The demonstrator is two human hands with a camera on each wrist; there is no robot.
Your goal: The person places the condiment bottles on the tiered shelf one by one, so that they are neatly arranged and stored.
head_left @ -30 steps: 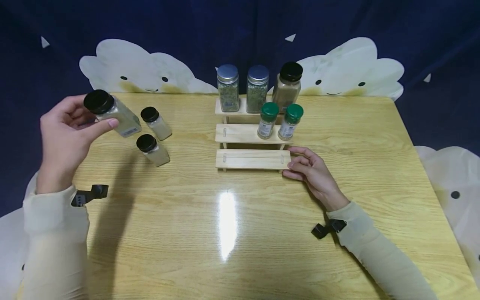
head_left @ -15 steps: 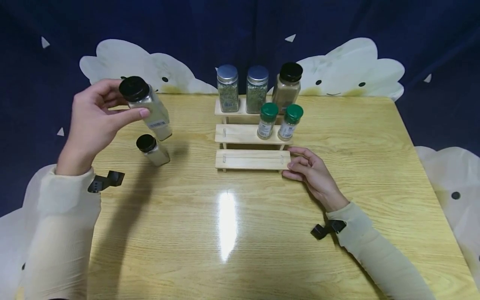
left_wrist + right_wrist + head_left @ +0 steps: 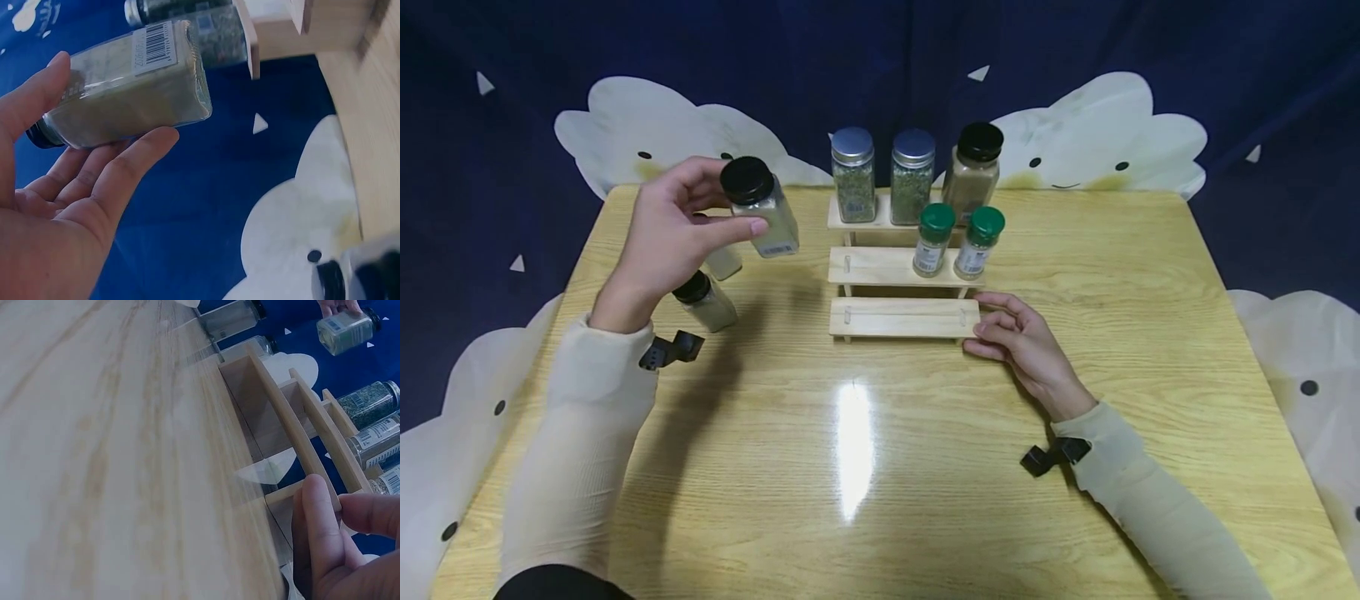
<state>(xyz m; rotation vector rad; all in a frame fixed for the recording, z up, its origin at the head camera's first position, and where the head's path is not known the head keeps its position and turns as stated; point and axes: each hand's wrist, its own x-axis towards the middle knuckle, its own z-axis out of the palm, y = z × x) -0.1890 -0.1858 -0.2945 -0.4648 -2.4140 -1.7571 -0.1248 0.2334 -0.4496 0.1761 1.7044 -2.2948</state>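
Observation:
My left hand [image 3: 673, 229] holds a square glass spice jar [image 3: 134, 87] with a black lid between thumb and fingers, raised above the table left of the rack. Pale powder fills part of this jar, and a barcode label is on it. My right hand [image 3: 1026, 350] pinches the right end of the lowest step of a three-step wooden rack [image 3: 904, 318]. On the top step stand two silver-lidded jars of green herbs [image 3: 854, 187] and a black-lidded jar of brown powder [image 3: 972, 179]. Two green-lidded shakers [image 3: 931, 242] stand at the right of the middle step.
Two smaller black-lidded jars stand on the table below my left hand: the nearer jar [image 3: 715, 310] is mostly visible, the farther jar [image 3: 725, 262] partly hidden by the hand. A dark blue cloth with white clouds [image 3: 1075, 133] hangs behind the wooden table [image 3: 940, 467].
My left hand has carried the held jar rightward toward the rack, passing over the smaller jars. The right hand has stayed on the rack's lowest step.

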